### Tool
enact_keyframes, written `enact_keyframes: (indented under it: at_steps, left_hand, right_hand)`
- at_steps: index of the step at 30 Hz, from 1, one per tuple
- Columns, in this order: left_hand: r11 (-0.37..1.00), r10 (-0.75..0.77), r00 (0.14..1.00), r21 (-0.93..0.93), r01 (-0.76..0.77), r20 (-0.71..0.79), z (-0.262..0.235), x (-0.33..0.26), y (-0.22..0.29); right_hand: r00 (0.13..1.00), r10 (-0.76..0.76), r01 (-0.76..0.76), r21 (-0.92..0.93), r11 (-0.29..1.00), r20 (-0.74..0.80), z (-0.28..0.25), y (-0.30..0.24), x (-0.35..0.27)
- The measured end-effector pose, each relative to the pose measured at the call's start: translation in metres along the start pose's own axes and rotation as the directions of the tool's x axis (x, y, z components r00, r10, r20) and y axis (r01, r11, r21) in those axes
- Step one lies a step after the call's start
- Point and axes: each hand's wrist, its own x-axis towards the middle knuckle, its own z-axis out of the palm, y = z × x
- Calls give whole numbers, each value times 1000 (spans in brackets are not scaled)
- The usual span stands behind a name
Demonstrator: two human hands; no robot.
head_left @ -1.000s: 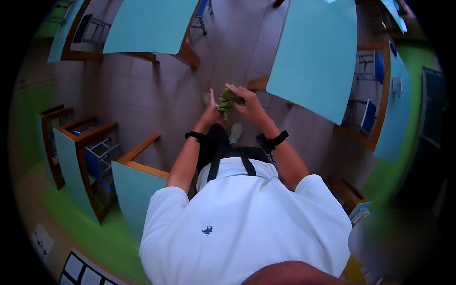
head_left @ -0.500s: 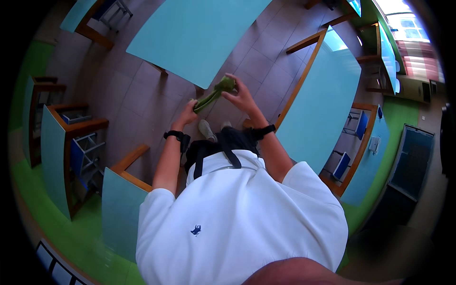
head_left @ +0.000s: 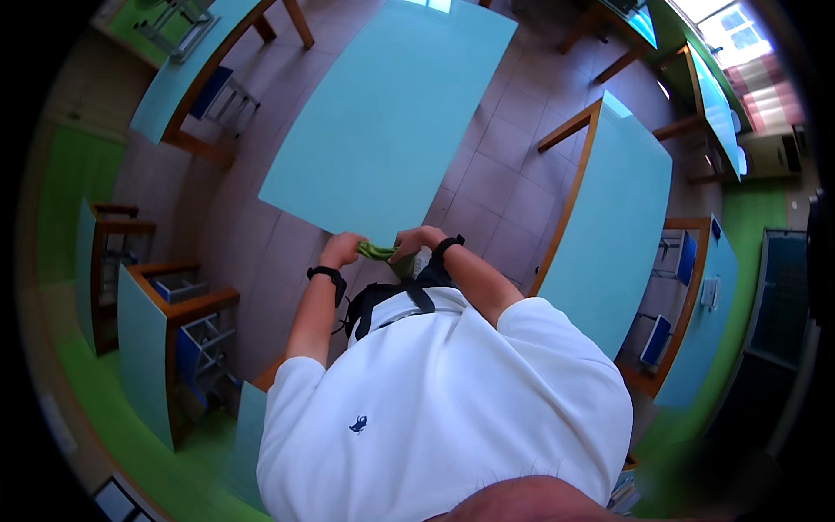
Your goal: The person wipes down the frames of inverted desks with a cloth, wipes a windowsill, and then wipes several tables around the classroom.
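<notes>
A limp green cloth-like item (head_left: 375,251) is stretched between my two hands, just off the near end of the light blue table (head_left: 383,113). Its exact kind I cannot make out. My left hand (head_left: 341,250) is closed on its left end, close to the table's edge. Over its right part, my right hand (head_left: 416,242) grips with the fingers curled downward. A duller green portion (head_left: 403,264) hangs below the right hand. Both wrists wear black bands.
To my right stands another light blue table (head_left: 609,226) with a wooden frame. On the left are a smaller table (head_left: 143,348) and a blue-seated metal stool (head_left: 202,352). Tiled floor (head_left: 496,165) runs between the tables. A window (head_left: 735,39) with checked curtains is at the far right.
Both hands have come lower and nearer to my body with the green item. My right hand has turned from open-fingered support to a downward grip. The tables sit lower in view.
</notes>
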Motion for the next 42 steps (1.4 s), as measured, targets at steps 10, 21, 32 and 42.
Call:
enact_keyframes:
  at_steps: [10, 21, 32, 42]
  left_hand:
    - [675, 525, 851, -600, -430, -19, 89, 126, -29]
    - [905, 403, 894, -233, -357, 196, -13, 183, -76]
    - [689, 694, 701, 131, -713, 162, 12, 174, 23]
    - [953, 247, 946, 233, -197, -212, -10, 111, -84]
  right_hand:
    - [858, -20, 376, 601, 705, -514, -33, 9, -6]
    - [769, 557, 69, 907, 415, -313, 33, -6, 4]
    - [354, 397, -352, 273, 895, -847, 91, -61, 66]
    - [294, 129, -299, 37, 954, -947, 90, -22, 90]
